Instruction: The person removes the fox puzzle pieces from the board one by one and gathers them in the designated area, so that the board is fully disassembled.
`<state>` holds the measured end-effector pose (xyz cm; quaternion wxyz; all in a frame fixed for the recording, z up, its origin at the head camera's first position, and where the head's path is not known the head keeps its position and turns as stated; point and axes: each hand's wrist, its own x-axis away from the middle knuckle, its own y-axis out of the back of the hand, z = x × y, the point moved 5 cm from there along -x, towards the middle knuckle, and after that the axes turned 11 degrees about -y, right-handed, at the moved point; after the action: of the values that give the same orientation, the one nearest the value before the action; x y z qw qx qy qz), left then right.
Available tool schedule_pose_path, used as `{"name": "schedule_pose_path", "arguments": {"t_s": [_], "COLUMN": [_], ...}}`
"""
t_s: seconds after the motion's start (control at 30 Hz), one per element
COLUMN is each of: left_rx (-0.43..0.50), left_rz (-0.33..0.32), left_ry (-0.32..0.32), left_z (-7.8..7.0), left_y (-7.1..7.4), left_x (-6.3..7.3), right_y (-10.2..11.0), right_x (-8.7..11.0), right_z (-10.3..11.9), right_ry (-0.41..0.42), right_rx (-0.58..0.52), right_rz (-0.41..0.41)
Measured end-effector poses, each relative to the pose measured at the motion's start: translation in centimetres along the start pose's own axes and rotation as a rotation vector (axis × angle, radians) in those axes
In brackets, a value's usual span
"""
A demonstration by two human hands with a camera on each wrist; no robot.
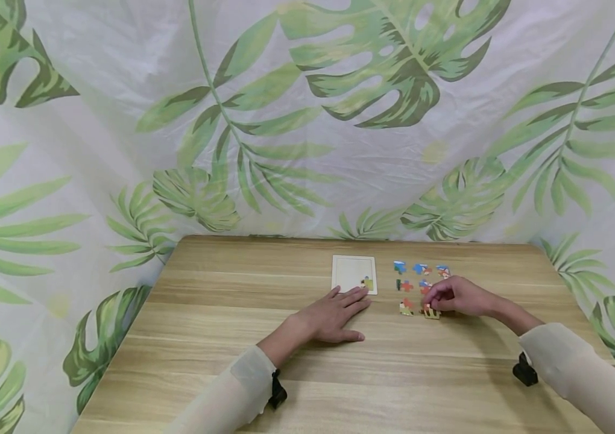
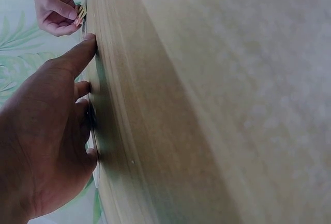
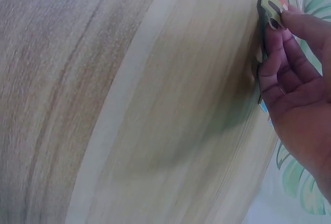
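Note:
My right hand [image 1: 462, 296] pinches a jigsaw piece [image 1: 432, 313] between thumb and fingers at the near right of the loose pieces. The right wrist view shows this piece [image 3: 271, 5] tilted up on edge, yellow-green with dark stripes and some orange. My left hand [image 1: 334, 316] lies palm down on the table, fingers straight, fingertips at the near edge of a pale puzzle tray [image 1: 348, 271]. One yellow-green piece [image 1: 368, 282] sits in the tray's near right corner, next to those fingertips.
Several loose jigsaw pieces lie in rows right of the tray, among them a blue piece [image 1: 400, 266], an orange piece [image 1: 406, 286] and a near-row piece [image 1: 407, 307]. The wooden table [image 1: 220, 313] ends at a leaf-patterned curtain [image 1: 286, 150].

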<state>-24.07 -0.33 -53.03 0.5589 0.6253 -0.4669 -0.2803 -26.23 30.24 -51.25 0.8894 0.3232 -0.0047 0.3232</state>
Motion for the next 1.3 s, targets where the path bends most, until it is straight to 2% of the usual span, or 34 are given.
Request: {"name": "schedule_pose_path", "arguments": {"t_s": [0.43,0.73,0.97,1.1,1.3], "left_rx": [-0.013,-0.024,-0.022,-0.027,-0.033], "left_rz": [0.001,0.008,0.002,0.001,-0.003], "left_ry": [-0.006,0.001,-0.008,-0.010,-0.011], "left_z": [0.1,0.3,0.2,0.2,0.2], "left_y": [-0.3,-0.4,-0.2,-0.3,-0.4], "left_x": [-0.1,-0.1,-0.1,-0.1,0.0], "right_y": [0.3,1.2,1.0,0.7,0.1], "right_x": [0.5,0.3,-1.0,-2.2,-4.2], "right_z": [0.3,0.6,2.0,2.7,3.1], "right_ry": [0.008,-0.025,-0.018,0.006,0.011], "right_rx": [0.036,0.095,0.094,0.116,0.094], "right_rz": [-0.058,-0.109,-0.108,-0.116,-0.105]}}
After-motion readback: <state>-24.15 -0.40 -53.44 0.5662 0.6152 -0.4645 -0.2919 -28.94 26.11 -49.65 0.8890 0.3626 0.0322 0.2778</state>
